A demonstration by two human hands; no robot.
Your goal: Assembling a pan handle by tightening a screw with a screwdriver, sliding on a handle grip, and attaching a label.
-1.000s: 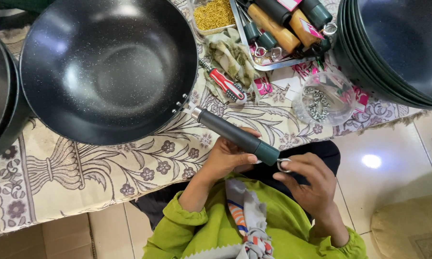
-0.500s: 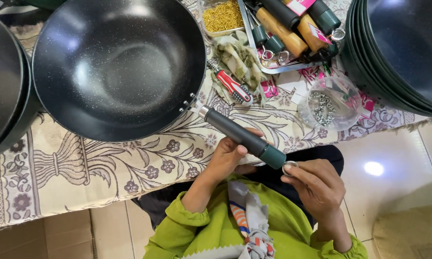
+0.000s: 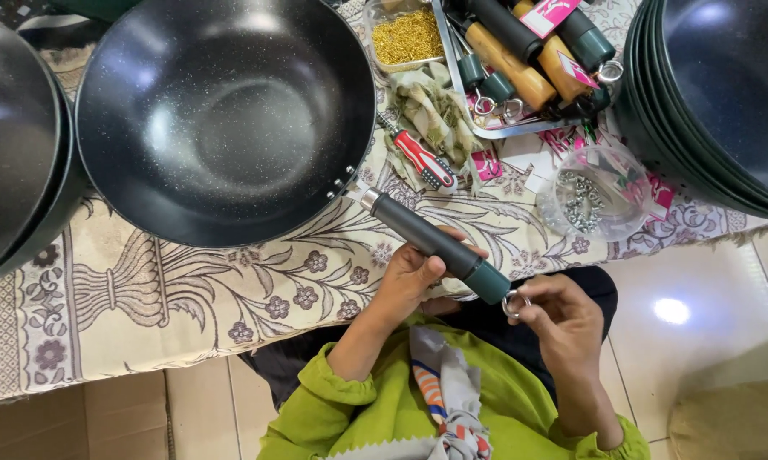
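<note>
While left hand [image 3: 414, 273] grips wok handle [image 3: 435, 245], right hand [image 3: 559, 319] pinches ring [image 3: 515, 303].

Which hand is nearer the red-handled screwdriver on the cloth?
The left hand. It wraps the wok handle just below the red-handled screwdriver. The right hand is lower and farther right, pinching the metal ring at the handle's end.
</note>
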